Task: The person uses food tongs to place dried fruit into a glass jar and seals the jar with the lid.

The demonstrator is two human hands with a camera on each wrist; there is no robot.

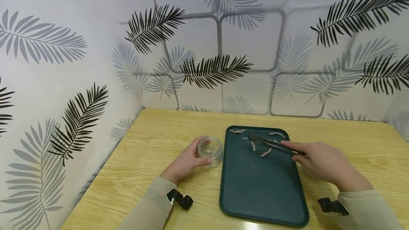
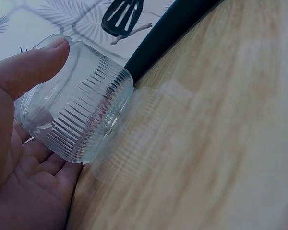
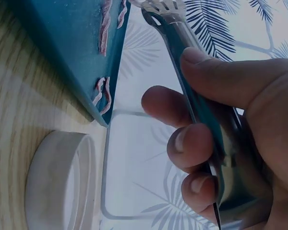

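While the fingers of the right hand [image 1: 322, 162] are wrapped round a pair of tongs [image 3: 223, 129], thumb on one arm and fingertips on the other, the left hand [image 1: 186, 158] grips a clear glass jar [image 1: 215, 156] at its side, thumb on the near face. The slotted tips of the tongs hang over the far part of a dark green tray [image 1: 255, 187], among thin, pinkish strips [image 1: 265, 153]; whether they pinch one I cannot tell. The strips look light, a little stiff and wrinkled, perhaps liable to snap, so a gentle grip at the middle would suit them. The tongs seem springy, best squeezed midway along the arms; the jar, smooth, breakable and likely slippery, is best held round its body. Counting outward: one pair of tongs, one jar with some reddish bits low inside, just left of the tray, and one tray carrying at least five strips, the tongs hiding the exact number. One white round lid [image 3: 53, 172] sits just right of the tray, on one wooden table [image 1: 153, 134].
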